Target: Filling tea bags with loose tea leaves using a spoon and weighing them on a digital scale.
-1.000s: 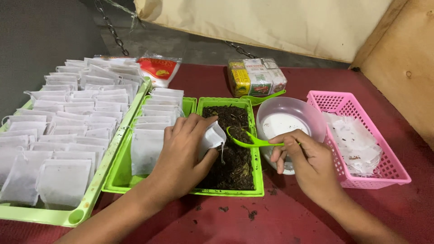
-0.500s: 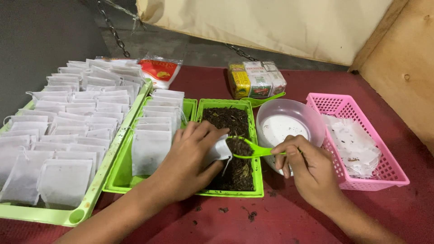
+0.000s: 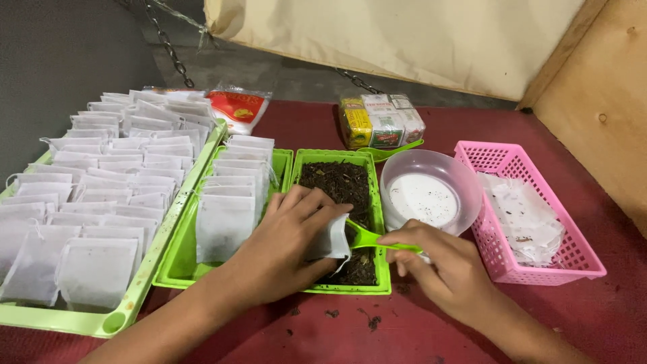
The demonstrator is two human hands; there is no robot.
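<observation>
Starting leftmost, the left hand [image 3: 280,246] is pinched on a small white paper filter bag [image 3: 331,237] over the green plastic tray of dark loose tea [image 3: 341,180]; light and limp, it is best gripped at its mouth. The right hand [image 3: 441,269] is closed round a green plastic spoon [image 3: 375,240].

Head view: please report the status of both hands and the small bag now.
Left hand holds white filter bag over tea tray. Right hand holds green spoon, tip at bag mouth. Nothing between them.
</observation>
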